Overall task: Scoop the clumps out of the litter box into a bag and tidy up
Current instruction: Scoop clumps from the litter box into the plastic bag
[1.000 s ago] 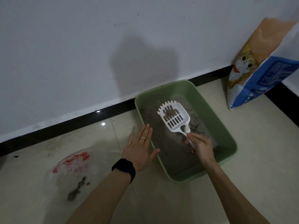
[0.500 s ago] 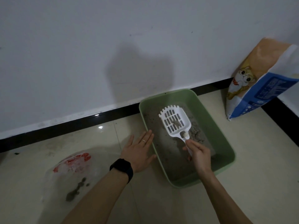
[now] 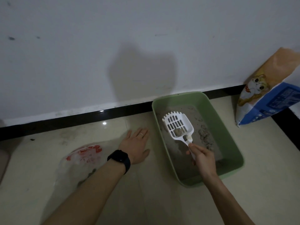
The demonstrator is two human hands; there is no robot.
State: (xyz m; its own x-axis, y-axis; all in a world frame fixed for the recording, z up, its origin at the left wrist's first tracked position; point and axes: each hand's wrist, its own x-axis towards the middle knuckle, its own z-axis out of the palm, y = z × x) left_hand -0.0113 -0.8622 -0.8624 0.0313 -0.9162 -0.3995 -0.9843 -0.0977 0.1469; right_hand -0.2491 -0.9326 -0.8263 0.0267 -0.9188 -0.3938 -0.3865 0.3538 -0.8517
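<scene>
The green litter box (image 3: 233, 140) sat on the floor against the wall's skirting, the clear bag (image 3: 78, 166) well off to its left, past the left hand (image 3: 135, 147) lying flat, fingers spread. The right hand (image 3: 203, 161) clamped the scoop (image 3: 177, 125), handle toward the person, one clump (image 3: 178, 131) in its bowl above the litter.

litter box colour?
Light green litter box, seen clearly in the head view.

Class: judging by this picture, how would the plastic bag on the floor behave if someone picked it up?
The plastic bag lies flat and crumpled, so it would probably flop. It looks thin and holds few clumps, so it is likely light.
</scene>
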